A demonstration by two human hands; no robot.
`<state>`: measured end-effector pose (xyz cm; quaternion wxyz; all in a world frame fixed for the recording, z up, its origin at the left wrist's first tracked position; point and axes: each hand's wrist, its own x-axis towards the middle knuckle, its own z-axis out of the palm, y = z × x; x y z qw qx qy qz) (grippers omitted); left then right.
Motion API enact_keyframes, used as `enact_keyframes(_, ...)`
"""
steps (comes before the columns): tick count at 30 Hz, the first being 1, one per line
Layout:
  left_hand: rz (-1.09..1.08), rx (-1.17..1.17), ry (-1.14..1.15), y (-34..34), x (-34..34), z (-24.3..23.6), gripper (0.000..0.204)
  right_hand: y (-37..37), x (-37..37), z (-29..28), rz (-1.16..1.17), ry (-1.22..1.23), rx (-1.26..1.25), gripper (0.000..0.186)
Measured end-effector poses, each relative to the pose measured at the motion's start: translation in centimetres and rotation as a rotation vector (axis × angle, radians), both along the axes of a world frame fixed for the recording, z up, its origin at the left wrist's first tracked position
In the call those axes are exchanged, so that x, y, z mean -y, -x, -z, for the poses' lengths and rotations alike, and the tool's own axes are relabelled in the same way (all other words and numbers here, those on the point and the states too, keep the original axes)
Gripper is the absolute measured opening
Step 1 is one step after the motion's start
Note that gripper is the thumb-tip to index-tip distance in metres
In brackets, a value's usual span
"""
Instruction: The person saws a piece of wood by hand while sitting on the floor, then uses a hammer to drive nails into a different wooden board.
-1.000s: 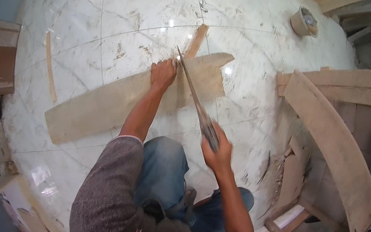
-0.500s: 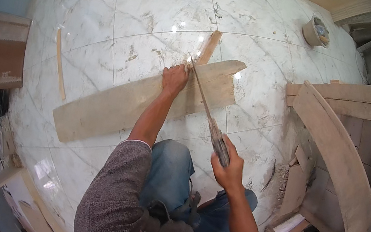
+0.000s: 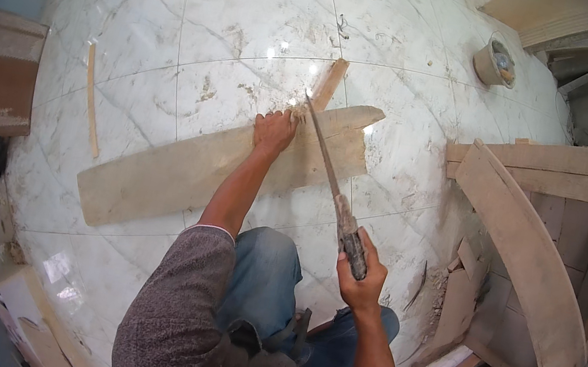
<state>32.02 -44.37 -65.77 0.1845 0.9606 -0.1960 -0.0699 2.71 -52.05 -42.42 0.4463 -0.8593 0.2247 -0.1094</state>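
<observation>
A long, wide wooden board (image 3: 178, 171) lies slantwise across the floor in front of my knees. Its right end is jagged, with a pointed far corner. My left hand (image 3: 274, 133) presses on the board near its far edge, fingers curled toward that edge; the fingertips are partly hidden. In my right hand (image 3: 365, 281) is a handsaw (image 3: 327, 164), gripped by its dark handle. The narrow blade runs away from me over the board, just right of my left hand, its tip past the far edge. A reddish wood strip (image 3: 335, 77) sticks out beyond the board there.
A thin wood strip (image 3: 93, 101) lies at the left on the marble-patterned floor (image 3: 261, 13). On the right stands a wooden frame (image 3: 548, 169) with a curved plank (image 3: 524, 263) leaning across it. A bucket (image 3: 494, 63) sits at the far right.
My right hand has drawn the saw slightly back toward me, so the blade tip is nearer the board's far edge. My left hand stays on the board. The whole view has shifted a little.
</observation>
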Motion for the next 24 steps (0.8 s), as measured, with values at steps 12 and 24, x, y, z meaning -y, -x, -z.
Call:
enact_keyframes(12,-0.008,-0.033,-0.017,0.1,-0.3,0.4,0.032,0.2,-2.0,-1.3,-0.109,0.082,-0.041,0.054)
enact_keyframes(24,-0.024,0.003,-0.054,0.3,0.2,0.3,0.038,-0.7,-2.6,-3.7,0.022,-0.053,-0.115,0.051)
